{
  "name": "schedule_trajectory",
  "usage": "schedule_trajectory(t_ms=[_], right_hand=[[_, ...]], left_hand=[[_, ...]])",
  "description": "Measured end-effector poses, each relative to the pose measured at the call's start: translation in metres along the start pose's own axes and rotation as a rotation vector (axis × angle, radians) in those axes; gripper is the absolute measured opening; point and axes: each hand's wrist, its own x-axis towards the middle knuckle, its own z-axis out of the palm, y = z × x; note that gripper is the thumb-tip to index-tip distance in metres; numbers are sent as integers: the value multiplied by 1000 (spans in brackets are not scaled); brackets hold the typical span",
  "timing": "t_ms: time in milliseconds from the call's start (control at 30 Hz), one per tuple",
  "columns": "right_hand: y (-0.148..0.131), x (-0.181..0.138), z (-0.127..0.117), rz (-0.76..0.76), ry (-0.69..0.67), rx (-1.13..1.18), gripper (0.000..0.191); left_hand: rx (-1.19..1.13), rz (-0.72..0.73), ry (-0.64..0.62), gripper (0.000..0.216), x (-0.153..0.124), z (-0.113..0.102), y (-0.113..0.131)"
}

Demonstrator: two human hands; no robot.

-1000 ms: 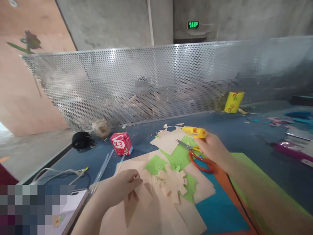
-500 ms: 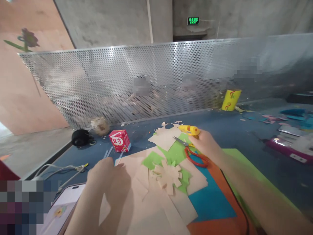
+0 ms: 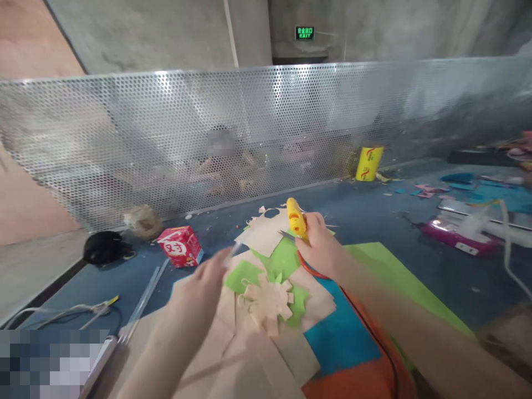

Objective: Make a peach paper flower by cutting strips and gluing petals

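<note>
My right hand (image 3: 322, 244) is wrapped round a yellow glue gun (image 3: 296, 215), its cord trailing down beside my forearm. In my left hand (image 3: 208, 277) is a clear glue stick (image 3: 238, 249), its end pointing toward the glue gun but apart from it. Scissors with orange handles (image 3: 310, 267) lie partly hidden beneath my right hand. Between my forearms, a cream flower-shaped cutout (image 3: 272, 299) lies on cream and green sheets. More clear glue sticks (image 3: 143, 299) rest to the left of my left arm.
A red box (image 3: 180, 246), black round object (image 3: 103, 247) and white cables (image 3: 70, 313) are at left. Cream scrap (image 3: 261, 230), blue (image 3: 343, 332) and green sheets (image 3: 374, 260) lie around. A yellow roll (image 3: 369, 164) stands by the perforated metal screen (image 3: 166, 127); a purple device (image 3: 457, 235) is right.
My left hand has lifted and moved right with a glue stick, closer to the glue gun. My right hand has tilted the glue gun more upright. The view has shifted right.
</note>
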Motion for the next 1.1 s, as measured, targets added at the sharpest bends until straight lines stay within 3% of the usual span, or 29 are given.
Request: schedule_trajectory(t_ms=[100, 200, 500, 1100], right_hand=[[-5, -6, 1, -92, -1, 75, 36], [-8, -10, 5, -156, -11, 120, 41], [-4, -11, 9, -156, 24, 195, 41], [-7, -11, 6, -169, 78, 174, 38]], left_hand=[[-157, 157, -31, 49, -9, -4, 34], [-237, 190, -21, 45, -14, -4, 45], [-256, 117, 55, 40, -12, -8, 35], [-273, 119, 47, 37, -14, -8, 38]])
